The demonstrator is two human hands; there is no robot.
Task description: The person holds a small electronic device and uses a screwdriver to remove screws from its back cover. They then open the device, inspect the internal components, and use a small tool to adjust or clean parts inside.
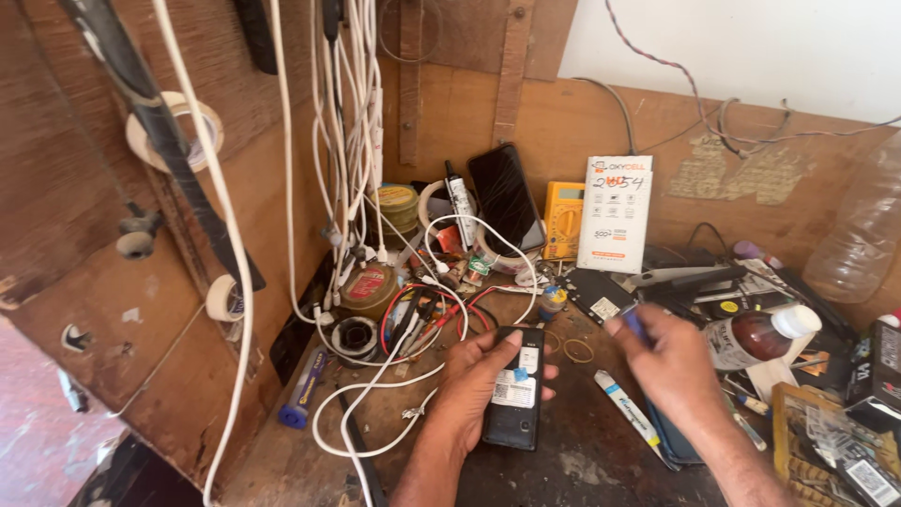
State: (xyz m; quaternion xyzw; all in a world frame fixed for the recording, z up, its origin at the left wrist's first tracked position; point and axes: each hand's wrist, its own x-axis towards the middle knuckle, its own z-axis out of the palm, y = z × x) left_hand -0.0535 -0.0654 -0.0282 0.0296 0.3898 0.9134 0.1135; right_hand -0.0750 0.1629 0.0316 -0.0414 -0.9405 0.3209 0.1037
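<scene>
My left hand [472, 383] holds a small black phone [516, 390] with its back open, a white label showing inside, low over the workbench. My right hand [674, 368] hovers to the right of it and pinches a small blue thing [634, 324] between thumb and fingers; what it is cannot be told. A white charging cable [375, 385] loops across the bench just left of the phone.
White cables [352, 122] hang on the wooden wall. At the back stand a black smartphone [505, 197], a yellow multimeter [563, 219] and a white box [616, 214]. A brown bottle [755, 336], a white tube [627, 407], rubber bands [577, 350] and a tray of parts [835, 441] lie right.
</scene>
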